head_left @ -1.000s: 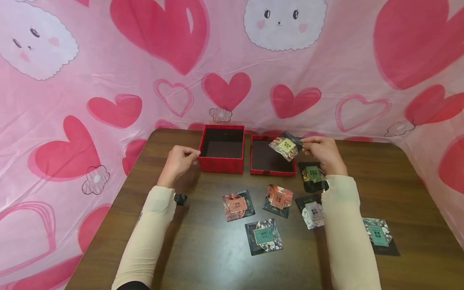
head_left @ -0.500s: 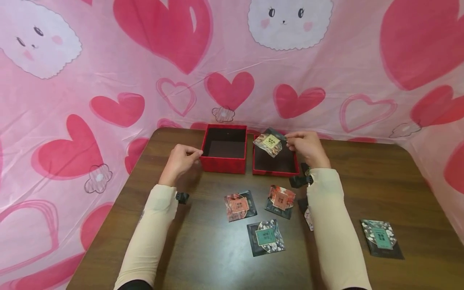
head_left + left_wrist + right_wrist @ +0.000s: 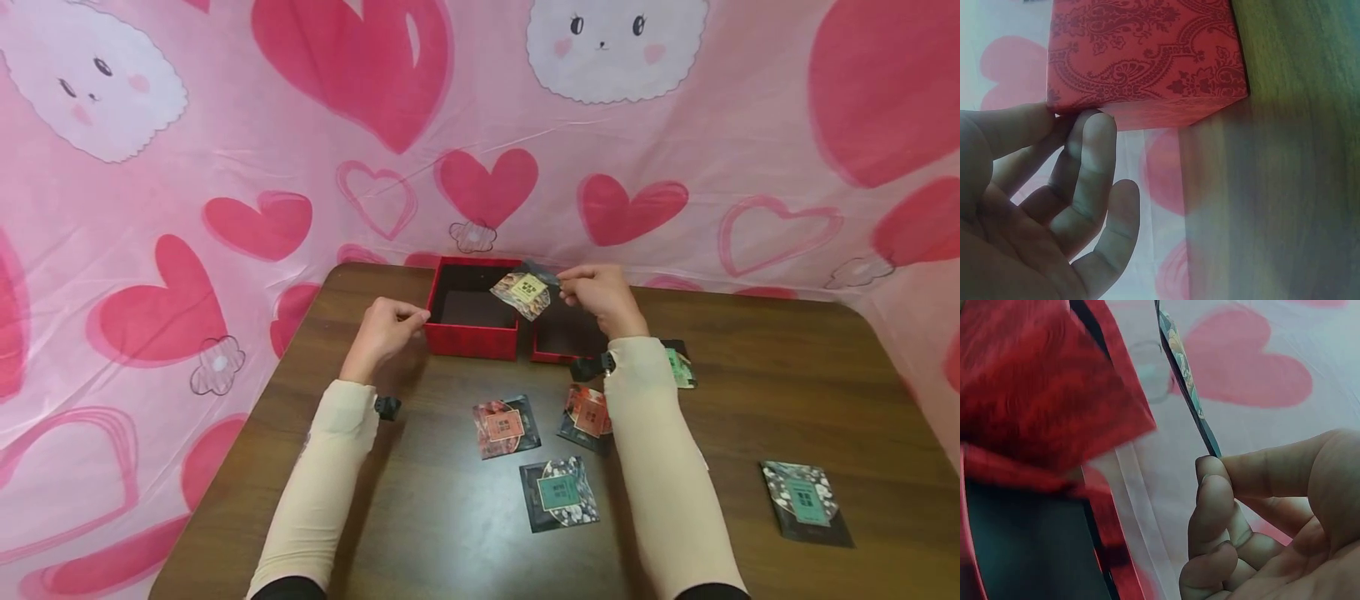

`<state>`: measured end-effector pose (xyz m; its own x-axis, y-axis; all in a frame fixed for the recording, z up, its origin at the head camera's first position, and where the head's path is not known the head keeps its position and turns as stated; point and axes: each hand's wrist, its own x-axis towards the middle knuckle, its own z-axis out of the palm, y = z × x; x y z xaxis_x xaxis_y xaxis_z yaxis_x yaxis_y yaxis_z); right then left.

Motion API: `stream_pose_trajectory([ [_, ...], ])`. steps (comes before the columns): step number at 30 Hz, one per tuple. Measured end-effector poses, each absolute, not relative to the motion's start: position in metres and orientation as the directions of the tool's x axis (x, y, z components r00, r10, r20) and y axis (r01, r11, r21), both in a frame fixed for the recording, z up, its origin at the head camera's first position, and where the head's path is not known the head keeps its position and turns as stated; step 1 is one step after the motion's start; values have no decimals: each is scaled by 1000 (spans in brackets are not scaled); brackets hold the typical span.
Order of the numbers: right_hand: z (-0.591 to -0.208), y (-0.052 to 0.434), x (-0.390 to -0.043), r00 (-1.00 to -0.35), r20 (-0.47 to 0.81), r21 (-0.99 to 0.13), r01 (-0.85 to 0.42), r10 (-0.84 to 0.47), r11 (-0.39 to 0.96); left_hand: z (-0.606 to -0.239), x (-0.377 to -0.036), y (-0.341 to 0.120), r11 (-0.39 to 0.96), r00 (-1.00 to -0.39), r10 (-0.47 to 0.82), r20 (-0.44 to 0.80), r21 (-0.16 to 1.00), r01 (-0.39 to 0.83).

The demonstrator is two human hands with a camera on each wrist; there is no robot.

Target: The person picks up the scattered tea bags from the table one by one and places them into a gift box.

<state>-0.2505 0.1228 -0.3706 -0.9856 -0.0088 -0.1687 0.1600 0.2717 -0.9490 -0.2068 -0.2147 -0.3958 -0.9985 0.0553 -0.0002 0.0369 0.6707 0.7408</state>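
The left hand (image 3: 382, 331) pinches the upper edge of the open red box (image 3: 472, 341) at its near left corner, thumb against fingertips; its outer fingers are loosely bent and apart. The right hand (image 3: 602, 297) grips the yellow-label sachet (image 3: 523, 293) by one dark edge between thumb and forefinger; its remaining fingers are curled. The sachet is in the air, tilted; in the head view it overlaps the right side of the box and the shallow red tray (image 3: 566, 332) just beside it.

On the tabletop (image 3: 427, 508), nearer the person, lie two orange-label sachets (image 3: 506, 426) and a teal-label sachet (image 3: 559, 494); a green-label sachet (image 3: 682, 367), partly hidden by the right sleeve (image 3: 660, 450), lies right of the tray; another teal-label sachet (image 3: 807, 503) lies well apart, farther right.
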Motion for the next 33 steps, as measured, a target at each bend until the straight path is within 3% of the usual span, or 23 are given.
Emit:
stream_pose_trajectory([
  [9,-367,84,-260,-983,-176,-954,160,-45,255,-399,-208,-214,656,-998,56,9,753,44],
  [33,-377,63,-270,-988,-145,-955,129,-42,268,-398,-210,-216,677,-997,72,14,734,59],
])
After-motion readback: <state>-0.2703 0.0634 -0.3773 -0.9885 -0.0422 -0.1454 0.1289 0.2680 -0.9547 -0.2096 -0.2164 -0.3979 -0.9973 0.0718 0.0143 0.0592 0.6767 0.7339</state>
